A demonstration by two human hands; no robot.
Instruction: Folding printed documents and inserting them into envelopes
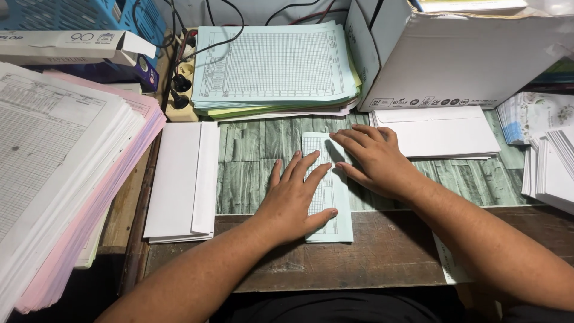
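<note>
A pale blue printed form (327,191), folded into a long narrow strip with gridded lines showing, lies on the surface (382,251) between two white envelope stacks (179,179). The left hand (296,200) presses flat on it, fingers spread; the right hand (373,158) rests flat on its upper edge, pinching nothing.

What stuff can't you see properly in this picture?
Head view only:
- Folded sheet: its middle is hidden under the left hand and right hand.
- Box: its top is cut off by the edge.
- Pink stack: runs off the left edge.
- Print on the blue forms: too small.
</note>
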